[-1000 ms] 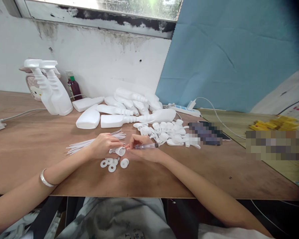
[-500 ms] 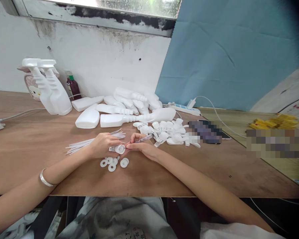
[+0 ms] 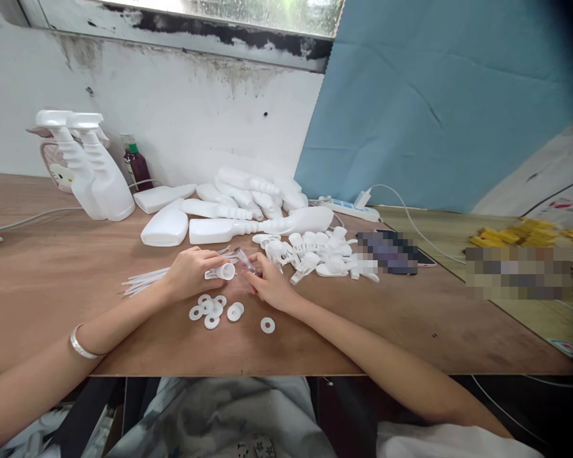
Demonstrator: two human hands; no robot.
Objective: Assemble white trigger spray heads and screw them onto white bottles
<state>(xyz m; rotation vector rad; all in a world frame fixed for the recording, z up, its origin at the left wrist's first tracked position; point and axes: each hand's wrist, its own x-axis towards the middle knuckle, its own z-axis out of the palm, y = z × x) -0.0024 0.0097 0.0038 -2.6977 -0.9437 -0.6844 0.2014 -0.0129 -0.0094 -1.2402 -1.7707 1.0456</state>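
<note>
My left hand (image 3: 188,272) is closed around a white spray trigger head (image 3: 226,272), its round collar turned toward my right hand. In my right hand (image 3: 273,284) is a slim clear pen-like tool (image 3: 243,258), slanting up and left, apart from the collar. Several flat white ring washers (image 3: 211,322) lie in a cluster below my hands, and a single washer (image 3: 267,325) lies to their right. Thin white tubes (image 3: 143,282) are bundled beside and behind my left hand, partly hidden by it. A heap of trigger heads (image 3: 332,254) sits right of my right hand.
Empty-looking white bottles (image 3: 210,230) lie piled along the wall. Two spray bottles (image 3: 106,184) stand at the left beside a dark red bottle (image 3: 138,166). Phones (image 3: 389,251), a power strip (image 3: 348,208) with a cable, and yellow items (image 3: 516,234) are on the right.
The tool has moved away from the spray head's collar, and its tilt has swung from up-right to up-left. A single washer now lies on the table where none showed before.
</note>
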